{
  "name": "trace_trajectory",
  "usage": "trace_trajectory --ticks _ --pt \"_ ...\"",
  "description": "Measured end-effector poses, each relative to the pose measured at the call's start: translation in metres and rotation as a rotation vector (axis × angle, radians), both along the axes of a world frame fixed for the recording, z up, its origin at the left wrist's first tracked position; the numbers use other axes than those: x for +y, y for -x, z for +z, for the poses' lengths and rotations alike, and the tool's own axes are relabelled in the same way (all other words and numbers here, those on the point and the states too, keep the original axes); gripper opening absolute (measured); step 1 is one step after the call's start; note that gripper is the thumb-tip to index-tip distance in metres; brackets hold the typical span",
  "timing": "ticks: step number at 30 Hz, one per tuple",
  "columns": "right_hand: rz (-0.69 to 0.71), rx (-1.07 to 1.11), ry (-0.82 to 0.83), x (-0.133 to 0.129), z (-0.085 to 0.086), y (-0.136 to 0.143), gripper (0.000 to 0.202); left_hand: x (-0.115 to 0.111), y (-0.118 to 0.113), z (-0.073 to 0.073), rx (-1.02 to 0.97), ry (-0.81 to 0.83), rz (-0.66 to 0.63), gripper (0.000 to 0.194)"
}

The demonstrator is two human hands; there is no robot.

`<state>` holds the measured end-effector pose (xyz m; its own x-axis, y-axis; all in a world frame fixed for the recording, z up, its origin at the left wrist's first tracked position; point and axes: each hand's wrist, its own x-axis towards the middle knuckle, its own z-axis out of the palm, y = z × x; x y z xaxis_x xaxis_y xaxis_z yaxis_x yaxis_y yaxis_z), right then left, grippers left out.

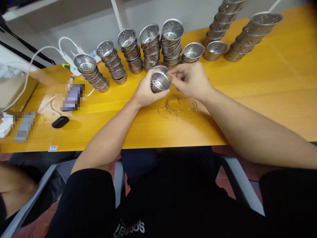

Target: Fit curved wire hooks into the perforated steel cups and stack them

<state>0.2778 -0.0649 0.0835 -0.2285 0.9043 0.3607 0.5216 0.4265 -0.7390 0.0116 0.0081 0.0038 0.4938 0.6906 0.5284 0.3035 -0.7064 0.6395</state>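
Observation:
My left hand [145, 91] is wrapped around a small perforated metal cup [160, 81], its mouth tilted up toward me. At the cup's right rim, my right hand [190, 79] is closed in a pinch on what looks like a thin metal wire, mostly hidden by the fingers. Just behind the held cup, the rim of another metal cup [162, 68] shows. Several thin curved wires [180, 105] lie loosely on the table below my right hand.
Stacks of perforated cups [151, 46] line the back of the yellow table [119, 125], with leaning stacks [250, 36] at the right. A power strip with white cables [75, 69], a blurred phone [73, 97] and a black case [60, 122] are on the left. Another person's leg [17, 185] is at lower left.

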Motion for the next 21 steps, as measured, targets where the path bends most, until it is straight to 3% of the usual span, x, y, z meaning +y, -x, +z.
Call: trace_trajectory --ticks 5,10,14,21 --pt "0.019 0.045 -0.029 0.003 -0.007 0.004 0.043 -0.005 -0.003 0.002 -0.003 -0.043 -0.03 0.11" --pt "-0.008 0.122 -0.039 0.005 -0.014 0.013 0.033 -0.006 -0.006 0.003 0.008 0.004 0.044 0.122" --pt "0.008 0.211 -0.014 0.003 -0.011 0.02 0.031 -0.008 -0.01 0.003 -0.013 0.036 0.057 0.118" --pt "0.309 0.427 0.101 -0.005 0.009 0.01 0.07 -0.006 -0.005 0.004 -0.125 0.087 -0.091 0.097"
